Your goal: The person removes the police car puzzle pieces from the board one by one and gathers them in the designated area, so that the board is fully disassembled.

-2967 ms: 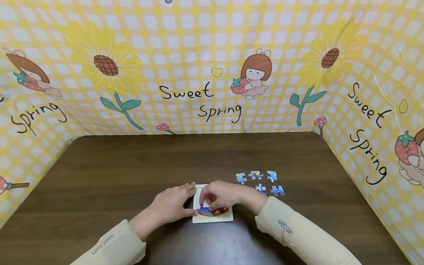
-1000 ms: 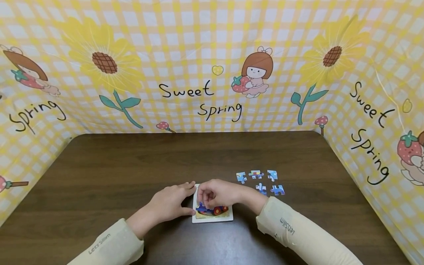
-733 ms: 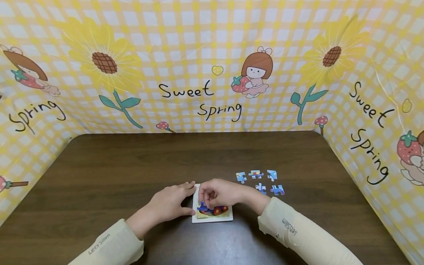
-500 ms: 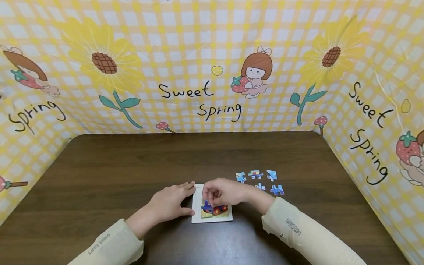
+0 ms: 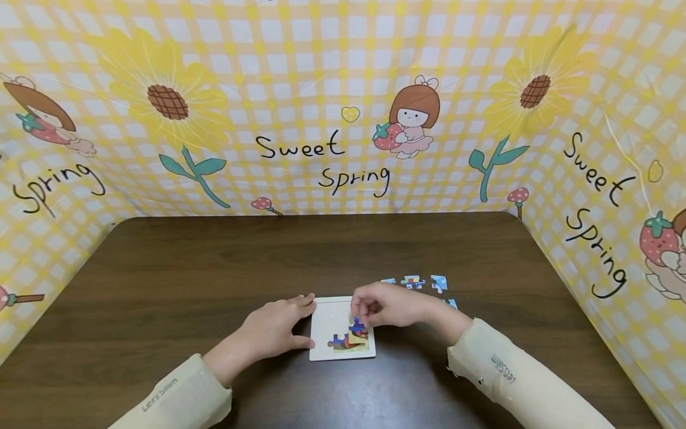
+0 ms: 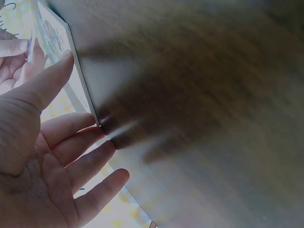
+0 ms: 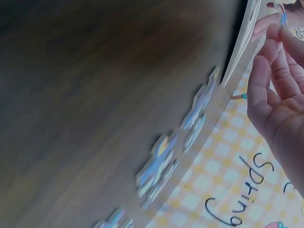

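Note:
A white puzzle tray [image 5: 324, 319] lies flat on the table. My left hand [image 5: 268, 328] rests along its left edge with thumb and fingers spread and fairly straight; the left wrist view shows the fingertips [image 6: 95, 118] at the tray's rim. My right hand [image 5: 388, 304] pinches a jigsaw piece [image 5: 358, 330] with blue and yellow print over the tray's right side. The same piece [image 7: 283, 18] shows between thumb and finger in the right wrist view. Other assembled pieces [image 5: 339, 344] lie low in the tray, partly covered by the held one.
Loose jigsaw pieces [image 5: 412, 282] lie on the brown table [image 5: 241, 256] behind and right of the tray, some hidden by the right hand. A yellow checked cloth [image 5: 300, 77] stands around the table's back and sides.
The right hand has moved from the tray's left side to its right side, carrying the pinched piece along. More of the white tray bottom shows now. The left hand has hardly moved.

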### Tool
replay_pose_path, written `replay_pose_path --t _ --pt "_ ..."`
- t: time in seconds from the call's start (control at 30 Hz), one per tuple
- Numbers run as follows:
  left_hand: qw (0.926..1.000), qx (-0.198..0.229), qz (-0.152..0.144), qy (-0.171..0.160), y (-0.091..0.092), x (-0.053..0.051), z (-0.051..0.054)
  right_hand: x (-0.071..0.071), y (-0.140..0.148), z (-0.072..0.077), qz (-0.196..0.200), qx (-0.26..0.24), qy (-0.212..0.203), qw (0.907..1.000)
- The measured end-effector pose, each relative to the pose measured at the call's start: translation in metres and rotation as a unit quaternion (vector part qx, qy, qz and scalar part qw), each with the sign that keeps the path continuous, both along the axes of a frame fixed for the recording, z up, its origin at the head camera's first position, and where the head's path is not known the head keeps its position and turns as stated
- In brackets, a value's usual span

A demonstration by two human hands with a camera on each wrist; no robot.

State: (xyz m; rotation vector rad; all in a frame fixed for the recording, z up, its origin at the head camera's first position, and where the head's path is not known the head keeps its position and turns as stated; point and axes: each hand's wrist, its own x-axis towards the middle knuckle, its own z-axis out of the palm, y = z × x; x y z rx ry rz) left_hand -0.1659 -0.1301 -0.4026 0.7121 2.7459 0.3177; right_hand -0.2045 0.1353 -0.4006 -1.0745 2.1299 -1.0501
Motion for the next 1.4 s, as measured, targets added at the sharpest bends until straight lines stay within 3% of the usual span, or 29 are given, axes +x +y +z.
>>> replay_pose_path --t 0.43,0.87,1.4 --pt "1.0000 0.005 -0.004 0.004 -0.001 0.000 0.000 0.005 0.033 -0.001 -0.023 0.007 0.015 0.9996" --pt "1.0000 0.007 -0.005 0.003 -0.001 0.000 0.000 0.014 0.063 -0.003 -0.039 0.023 0.000 0.9990" --pt "0.9999 0.010 -0.008 0.007 -0.001 0.000 -0.001 0.019 0.069 -0.008 -0.045 0.033 -0.019 0.9983"
